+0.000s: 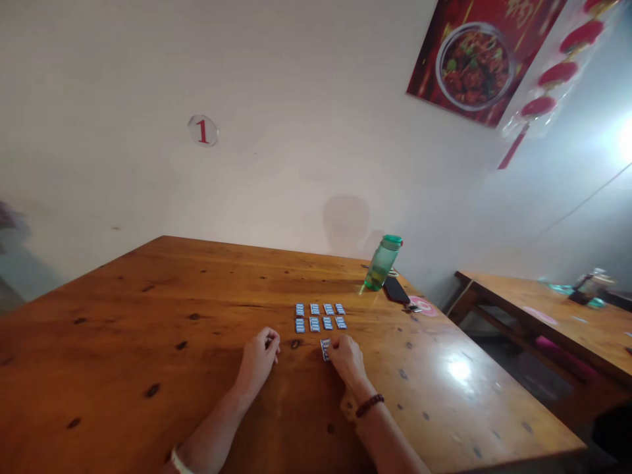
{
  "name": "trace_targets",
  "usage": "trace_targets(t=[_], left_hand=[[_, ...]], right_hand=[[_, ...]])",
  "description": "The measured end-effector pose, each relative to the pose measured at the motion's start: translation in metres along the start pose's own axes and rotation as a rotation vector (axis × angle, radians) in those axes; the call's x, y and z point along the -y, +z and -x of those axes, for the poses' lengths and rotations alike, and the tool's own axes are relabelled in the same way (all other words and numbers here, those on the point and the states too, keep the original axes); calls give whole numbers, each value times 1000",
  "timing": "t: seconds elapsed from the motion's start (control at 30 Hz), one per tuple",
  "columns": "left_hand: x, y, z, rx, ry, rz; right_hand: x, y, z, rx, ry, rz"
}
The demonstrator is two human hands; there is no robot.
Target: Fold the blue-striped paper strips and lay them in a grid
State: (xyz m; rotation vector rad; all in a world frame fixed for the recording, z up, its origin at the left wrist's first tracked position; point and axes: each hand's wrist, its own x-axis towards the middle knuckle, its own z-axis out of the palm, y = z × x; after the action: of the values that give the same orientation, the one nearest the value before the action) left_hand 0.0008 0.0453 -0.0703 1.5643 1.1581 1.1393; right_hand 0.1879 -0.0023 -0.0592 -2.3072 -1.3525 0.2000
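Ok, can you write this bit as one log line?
right hand: on nearest card | left hand: curled, contents hidden | other cards: two rows of four | bottle: beyond cards

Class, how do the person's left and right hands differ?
The right hand touches a small blue-and-white card; the left hand is apart from every visible card. The right hand has a dark beaded bracelet at the wrist; the left hand has a pale band farther up the arm. Both are curled.

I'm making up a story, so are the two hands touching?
Apart: the head view shows wooden table between the left hand and the right hand.
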Motion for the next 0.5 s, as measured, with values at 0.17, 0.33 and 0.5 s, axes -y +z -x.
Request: trace_targets(t=[0.17,0.33,0.5], left_hand=[[1,0,0,-6,-1,-9],[2,0,0,0,9,-33],[3,0,0,-8,27,-61]], right_hand=[[-2,1,0,-15,-28,-31],[-4,3,0,-29,-39,-96],[-9,6,-3,-25,-51,-254]])
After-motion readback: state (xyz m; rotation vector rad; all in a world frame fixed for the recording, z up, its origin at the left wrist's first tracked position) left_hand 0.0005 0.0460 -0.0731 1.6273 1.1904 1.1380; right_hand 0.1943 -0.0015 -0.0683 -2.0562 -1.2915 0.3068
